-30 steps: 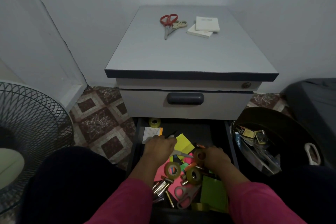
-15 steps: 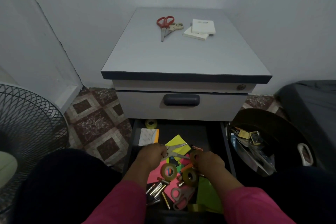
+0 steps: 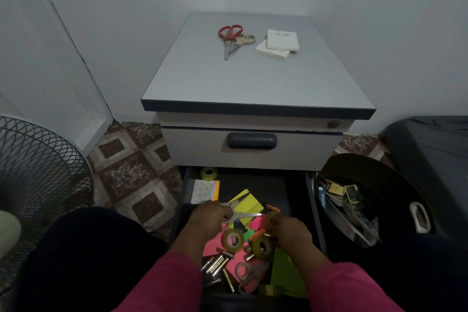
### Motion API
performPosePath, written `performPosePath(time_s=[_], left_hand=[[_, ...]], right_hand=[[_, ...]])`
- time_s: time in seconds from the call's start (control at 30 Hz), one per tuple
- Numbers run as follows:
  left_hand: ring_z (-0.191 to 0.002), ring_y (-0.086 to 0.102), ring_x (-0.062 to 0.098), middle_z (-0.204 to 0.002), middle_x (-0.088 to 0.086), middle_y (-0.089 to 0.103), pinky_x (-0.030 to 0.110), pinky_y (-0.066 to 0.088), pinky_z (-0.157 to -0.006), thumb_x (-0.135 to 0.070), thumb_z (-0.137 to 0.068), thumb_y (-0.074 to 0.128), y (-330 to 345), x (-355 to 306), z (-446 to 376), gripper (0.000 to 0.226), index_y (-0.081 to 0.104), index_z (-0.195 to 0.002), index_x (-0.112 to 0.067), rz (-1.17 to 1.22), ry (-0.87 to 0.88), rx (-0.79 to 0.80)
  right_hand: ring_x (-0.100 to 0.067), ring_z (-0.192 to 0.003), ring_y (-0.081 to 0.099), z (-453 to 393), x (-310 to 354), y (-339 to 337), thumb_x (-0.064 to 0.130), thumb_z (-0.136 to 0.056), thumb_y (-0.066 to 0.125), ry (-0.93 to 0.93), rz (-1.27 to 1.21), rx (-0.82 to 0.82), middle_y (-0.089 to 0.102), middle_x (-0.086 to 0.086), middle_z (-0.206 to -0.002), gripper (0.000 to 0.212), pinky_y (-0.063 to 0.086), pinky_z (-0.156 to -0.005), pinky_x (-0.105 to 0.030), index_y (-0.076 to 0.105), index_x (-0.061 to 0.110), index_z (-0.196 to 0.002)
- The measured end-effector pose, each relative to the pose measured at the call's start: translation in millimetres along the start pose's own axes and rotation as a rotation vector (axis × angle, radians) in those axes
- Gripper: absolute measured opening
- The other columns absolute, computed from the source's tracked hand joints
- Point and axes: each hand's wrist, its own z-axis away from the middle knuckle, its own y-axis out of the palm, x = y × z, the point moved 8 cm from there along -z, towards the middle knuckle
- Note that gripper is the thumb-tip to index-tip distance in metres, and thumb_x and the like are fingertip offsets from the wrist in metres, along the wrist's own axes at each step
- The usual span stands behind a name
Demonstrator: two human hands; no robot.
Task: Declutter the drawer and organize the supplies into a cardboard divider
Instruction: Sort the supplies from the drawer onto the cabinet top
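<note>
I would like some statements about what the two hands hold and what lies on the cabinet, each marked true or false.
1. The left hand grips grey scissors over the drawer. True.
2. The right hand holds nothing. False: it holds a tape roll.
3. Red-handled scissors lie on the cabinet top. True.
4. The white notepads lie inside the drawer. False: they lie on the cabinet top.
5. The upper drawer front is pulled open. False: it is closed.

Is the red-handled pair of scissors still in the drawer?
No. The red-handled scissors lie on the cabinet top, beside a beige-handled pair, not in the open drawer.
</note>
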Motion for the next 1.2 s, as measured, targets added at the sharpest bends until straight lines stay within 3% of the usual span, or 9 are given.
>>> performPosePath(time_s=[0.27,0.53,0.6,0.73,0.87,0.93,1.0,1.1,1.2], left_hand=[[-0.107,0.056,0.025,-0.117,0.009,0.057,0.028,0.044,-0.086,-0.017,-0.088,0.065,-12.4,-3.7,0.1,0.037,0.063,-0.124,-0.020,0.150,-0.043,-0.001],[-0.108,0.058,0.012,-0.121,-0.005,0.062,0.010,0.042,-0.073,-0.007,-0.089,0.062,-35.6,-14.5,13.9,0.016,0.071,-0.100,0.000,0.409,-0.055,-0.026],[-0.110,0.060,0.023,-0.125,0.010,0.062,0.018,0.040,-0.072,-0.010,-0.089,0.063,-44.7,-16.4,20.2,0.015,0.071,-0.097,-0.001,0.414,-0.071,-0.055],[-0.086,0.063,0.023,-0.088,0.011,0.065,0.010,0.029,-0.049,-0.013,-0.088,0.063,-71.7,-25.3,37.1,0.011,0.070,-0.085,-0.005,0.411,-0.069,-0.062],[-0.082,0.058,0.018,-0.086,0.005,0.061,0.030,0.044,-0.070,-0.022,-0.087,0.066,-111.9,-30.2,60.9,0.010,0.073,-0.088,-0.015,0.379,-0.024,-0.134],[-0.089,0.059,0.022,-0.093,0.009,0.062,0.038,0.045,-0.081,-0.021,-0.086,0.068,-133.7,-33.3,74.6,0.012,0.073,-0.089,-0.010,0.386,0.005,-0.191],[-0.091,0.059,0.019,-0.097,0.010,0.062,0.039,0.046,-0.085,-0.018,-0.084,0.070,-153.6,-37.8,87.9,0.015,0.074,-0.092,-0.006,0.391,0.052,-0.246],[-0.090,0.058,0.006,-0.096,0.000,0.061,0.021,0.045,-0.084,-0.013,-0.082,0.073,-177.8,-39.3,107.8,0.013,0.074,-0.093,-0.008,0.487,0.106,-0.331],[-0.089,0.057,-0.004,-0.095,-0.006,0.061,0.006,0.039,-0.077,-0.008,-0.080,0.073,-202.6,-42.7,126.1,0.013,0.075,-0.091,-0.015,0.556,0.148,-0.420]], right_hand=[[-0.022,-0.101,0.065,8.4,-0.1,-13.0,0.030,-0.092,0.053,0.002,-0.152,-0.049,0.069,-0.005,-0.108,0.026,0.049,-0.082,-0.028,0.066,0.017,-0.111],[-0.024,-0.090,0.066,20.1,6.1,-31.6,0.031,-0.089,0.052,-0.030,-0.344,-0.119,0.069,-0.005,-0.100,0.026,0.054,-0.079,-0.030,0.065,0.028,-0.112],[-0.026,-0.094,0.064,30.5,10.3,-41.6,0.035,-0.089,0.053,-0.041,-0.400,-0.131,0.068,-0.007,-0.104,0.029,0.051,-0.079,-0.029,0.063,0.030,-0.115],[-0.025,-0.098,0.064,49.9,19.7,-65.0,0.037,-0.089,0.057,-0.087,-0.429,-0.150,0.069,-0.007,-0.106,0.031,0.048,-0.076,-0.026,0.063,0.030,-0.118],[-0.023,-0.087,0.066,72.4,29.8,-101.9,0.031,-0.089,0.061,-0.118,-0.491,-0.168,0.068,-0.009,-0.102,0.029,0.054,-0.073,-0.025,0.063,0.024,-0.117],[-0.012,-0.070,0.058,88.8,33.6,-125.6,0.018,-0.092,0.060,-0.169,-0.489,-0.211,0.064,-0.006,-0.100,0.027,0.045,-0.050,-0.007,0.061,0.022,-0.118],[-0.005,-0.066,0.047,107.9,35.6,-148.7,0.012,-0.094,0.057,-0.227,-0.508,-0.271,0.056,-0.001,-0.097,0.030,0.035,-0.039,-0.003,0.059,0.023,-0.121],[-0.010,-0.078,0.049,140.8,41.9,-182.3,0.021,-0.094,0.058,-0.287,-0.481,-0.368,0.052,0.001,-0.098,0.028,0.036,-0.046,-0.008,0.058,0.031,-0.121],[-0.015,-0.084,0.053,163.1,47.8,-213.4,0.028,-0.093,0.060,-0.329,-0.496,-0.456,0.056,0.000,-0.096,0.021,0.045,-0.069,-0.029,0.060,0.036,-0.113]])
